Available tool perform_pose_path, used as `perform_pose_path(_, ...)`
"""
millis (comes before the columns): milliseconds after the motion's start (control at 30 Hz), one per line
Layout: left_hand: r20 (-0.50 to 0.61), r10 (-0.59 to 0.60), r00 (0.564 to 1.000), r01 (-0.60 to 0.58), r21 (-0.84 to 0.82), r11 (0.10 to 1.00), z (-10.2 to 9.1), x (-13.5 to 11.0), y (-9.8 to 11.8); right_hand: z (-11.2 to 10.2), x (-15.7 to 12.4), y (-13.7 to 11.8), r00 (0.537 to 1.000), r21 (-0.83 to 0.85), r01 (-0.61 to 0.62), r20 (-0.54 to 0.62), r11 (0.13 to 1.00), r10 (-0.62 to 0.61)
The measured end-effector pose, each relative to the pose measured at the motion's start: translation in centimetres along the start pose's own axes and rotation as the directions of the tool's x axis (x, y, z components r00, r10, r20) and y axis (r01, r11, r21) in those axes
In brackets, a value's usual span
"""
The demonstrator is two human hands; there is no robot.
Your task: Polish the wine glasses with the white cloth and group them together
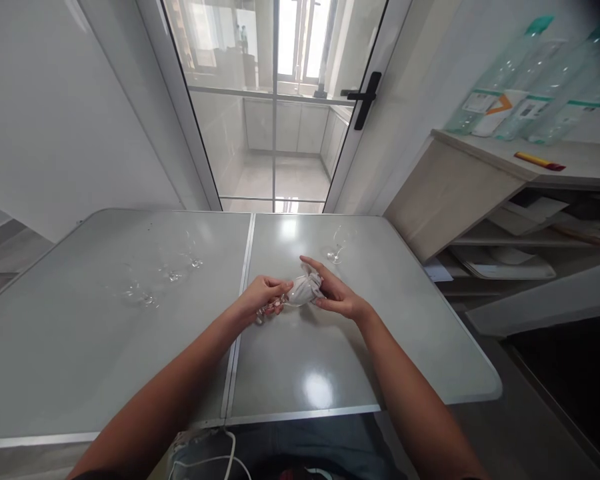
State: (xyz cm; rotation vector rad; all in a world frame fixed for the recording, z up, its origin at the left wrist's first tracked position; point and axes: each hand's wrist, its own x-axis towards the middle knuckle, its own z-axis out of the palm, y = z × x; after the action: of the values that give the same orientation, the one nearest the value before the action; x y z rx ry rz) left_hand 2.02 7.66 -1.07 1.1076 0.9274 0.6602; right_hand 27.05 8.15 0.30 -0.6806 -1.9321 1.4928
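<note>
A small stemmed glass (281,301) lies sideways between my hands above the grey folding table (130,347). My left hand (261,298) is closed around its stem and foot. A white cloth (306,288) is stuffed into and around the bowl, and my right hand (334,291) pinches and presses that cloth with its fingers. Another clear stemmed glass (337,248) stands upright just beyond my right hand. Three more clear glasses (193,252) (171,267) (140,292) stand on the left half of the table.
A glass door (275,100) with a black handle (364,99) stands behind the table. To the right, a wooden shelf unit (460,180) carries plastic bottles (500,73) and papers. A white cable (225,457) hangs near my lap.
</note>
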Motion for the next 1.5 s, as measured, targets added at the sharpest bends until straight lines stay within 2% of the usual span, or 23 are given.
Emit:
perform_pose_path(133,0.030,-0.052,0.998,0.051,0.042,0.998,-0.4,-0.3,0.4,-0.7,0.0,0.4,0.991,0.051,-0.020,0.132,0.998,0.013)
perform_pose_path(267,0.036,-0.052,0.998,0.049,0.083,0.995,-0.7,-0.3,0.3,-0.8,0.2,0.9,0.993,0.037,-0.031,0.111,0.999,0.027)
perform_pose_path(400,0.045,-0.035,0.998,0.029,0.126,0.992,-0.8,-0.2,0.3,-0.8,0.2,0.4,0.990,0.130,-0.055,0.133,0.990,0.037)
perform_pose_path(467,0.000,0.016,1.000,-0.016,0.206,0.978,-0.9,-0.1,0.3,-0.6,0.3,0.2,0.993,0.203,-0.059,0.117,0.977,0.036)
perform_pose_path(500,-0.044,0.082,0.996,-0.067,0.275,0.959,-1.0,-0.1,0.2,-0.4,0.4,0.1,0.995,0.239,-0.064,0.088,0.969,0.044)
perform_pose_path(567,-0.115,0.306,0.945,-0.216,0.483,0.848,-1.1,0.0,-0.1,0.0,0.7,0.2,0.996,0.316,-0.089,-0.001,0.945,0.095)
perform_pose_path(600,-0.114,0.442,0.890,-0.293,0.600,0.744,-1.1,0.0,-0.4,0.2,0.8,0.3,0.990,0.363,-0.110,-0.048,0.925,0.136)
perform_pose_path(667,-0.028,0.656,0.754,-0.397,0.777,0.489,-0.8,0.0,-1.1,0.4,1.1,0.5,0.967,0.471,-0.149,-0.114,0.870,0.227)
perform_pose_path(700,0.021,0.711,0.703,-0.416,0.823,0.387,-0.6,0.0,-1.5,0.5,1.1,0.6,0.956,0.518,-0.156,-0.136,0.841,0.261)
perform_pose_path(733,0.044,0.739,0.673,-0.417,0.847,0.329,-0.3,0.1,-1.7,0.5,1.2,0.6,0.947,0.552,-0.151,-0.156,0.820,0.280)
perform_pose_path(767,0.032,0.750,0.661,-0.408,0.854,0.323,-0.1,0.1,-1.9,0.6,1.2,0.6,0.942,0.567,-0.138,-0.179,0.812,0.285)
perform_pose_path(800,-0.006,0.739,0.674,-0.393,0.844,0.365,0.2,0.2,-1.9,0.6,1.3,0.6,0.939,0.563,-0.123,-0.200,0.817,0.280)
perform_pose_path(867,-0.124,0.633,0.764,-0.348,0.746,0.567,0.5,0.3,-1.6,0.7,1.2,0.6,0.942,0.517,-0.101,-0.227,0.850,0.249)
perform_pose_path(933,-0.183,0.407,0.895,-0.255,0.537,0.804,0.5,0.3,-1.0,0.8,1.2,0.6,0.952,0.442,-0.082,-0.230,0.893,0.202)
perform_pose_path(1000,-0.140,0.178,0.974,-0.129,0.303,0.944,0.3,0.2,-0.4,1.0,1.1,0.6,0.961,0.358,-0.035,-0.245,0.933,0.130)
perform_pose_path(1067,-0.052,0.035,0.998,-0.028,0.136,0.990,0.1,0.1,0.0,1.3,1.1,0.7,0.967,0.274,0.028,-0.253,0.961,0.044)
perform_pose_path(1133,0.030,-0.035,0.999,0.034,0.049,0.998,0.1,0.0,0.2,1.4,1.2,0.8,0.969,0.199,0.077,-0.248,0.977,-0.026)
perform_pose_path(1200,0.040,-0.036,0.999,0.034,0.052,0.998,0.5,0.0,0.2,1.5,1.3,0.7,0.967,0.126,0.095,-0.247,0.987,-0.061)
perform_pose_path(1267,-0.039,0.040,0.998,-0.034,0.142,0.989,1.0,-0.1,0.0,1.5,1.4,0.5,0.964,0.072,0.084,-0.259,0.994,-0.063)
perform_pose_path(1333,-0.140,0.179,0.974,-0.128,0.311,0.942,1.5,-0.2,-0.4,1.6,1.4,0.2,0.965,0.054,0.048,-0.261,0.997,-0.032)
perform_pose_path(1367,-0.172,0.267,0.948,-0.173,0.425,0.889,1.7,-0.2,-0.7,1.6,1.3,0.1,0.963,0.059,0.022,-0.268,0.998,-0.005)
perform_pose_path(1433,-0.177,0.473,0.863,-0.246,0.671,0.700,1.9,-0.1,-1.5,1.7,1.3,0.0,0.954,0.091,-0.044,-0.291,0.995,0.069)
perform_pose_path(1500,-0.098,0.659,0.745,-0.269,0.861,0.432,1.7,0.0,-2.3,1.7,1.3,0.2,0.937,0.170,-0.117,-0.306,0.978,0.166)
